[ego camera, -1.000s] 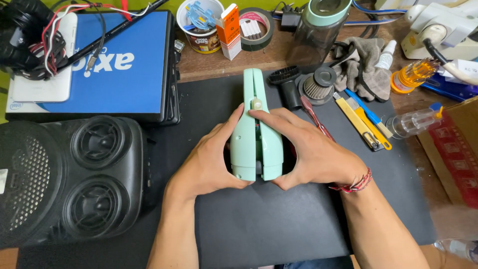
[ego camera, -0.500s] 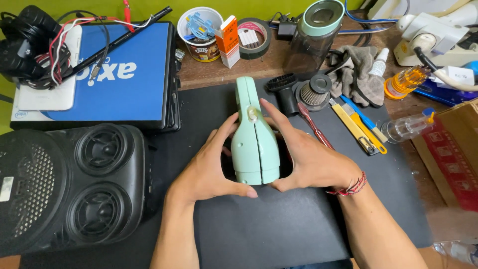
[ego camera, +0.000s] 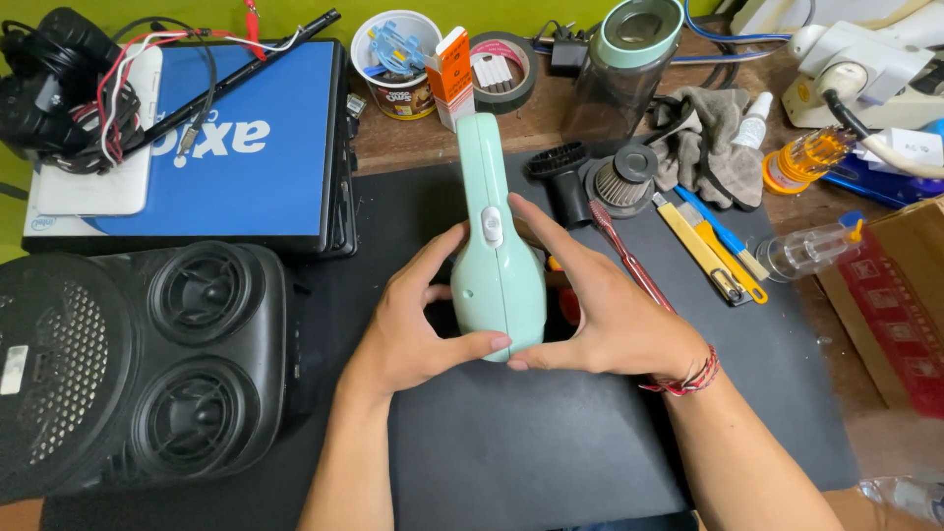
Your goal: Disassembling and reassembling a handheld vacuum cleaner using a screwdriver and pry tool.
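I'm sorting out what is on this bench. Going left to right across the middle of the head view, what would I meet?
Black speaker → left hand → mint-green handheld device → right hand → yellow utility knife → clear plastic bottle → cardboard box.

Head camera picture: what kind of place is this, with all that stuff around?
Probably a home repair or tinkering bench. Both hands, left hand and right hand, hold a mint-green handheld appliance over a black mat, with utility knives, a tape roll and a black speaker around it.
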